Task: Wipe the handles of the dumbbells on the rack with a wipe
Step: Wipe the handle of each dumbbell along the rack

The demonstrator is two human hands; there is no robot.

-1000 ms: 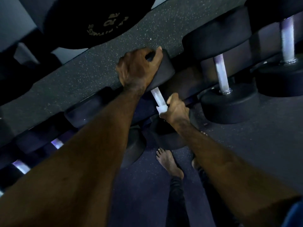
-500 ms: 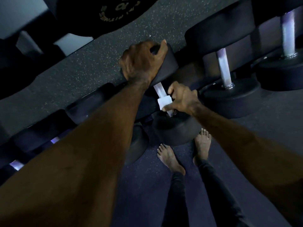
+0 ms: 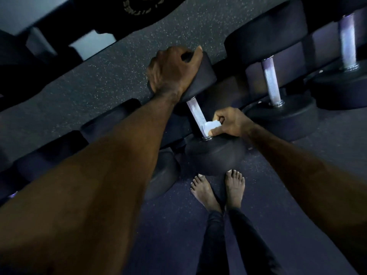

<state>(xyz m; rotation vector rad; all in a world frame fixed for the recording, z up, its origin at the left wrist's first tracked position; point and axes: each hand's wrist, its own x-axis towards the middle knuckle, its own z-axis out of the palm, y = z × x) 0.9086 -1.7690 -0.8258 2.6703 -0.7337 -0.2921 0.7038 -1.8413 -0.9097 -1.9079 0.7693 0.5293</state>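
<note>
Wiping now: the right hand pinches the wipe against the low end of the handle, just above the near head of the dumbbell.
Left grip: the left hand is clenched over the far head of that same dumbbell, steadying it on the rack.
Right grip: fingers curled, grasping the wipe, thumb and fingertips closed on the folded white pad.
Wipe position: touching the handle at its near collar; the upper stretch of the handle shows bare and bright.
Progress: judging by this, one handle is in hand; whether its upper part is already cleaned I cannot tell.
Left to do: right of this handle, the next dumbbell handle and a further handle stand untouched by any hand.
Below: bare feet on the floor, near the dumbbell's near head.
</note>
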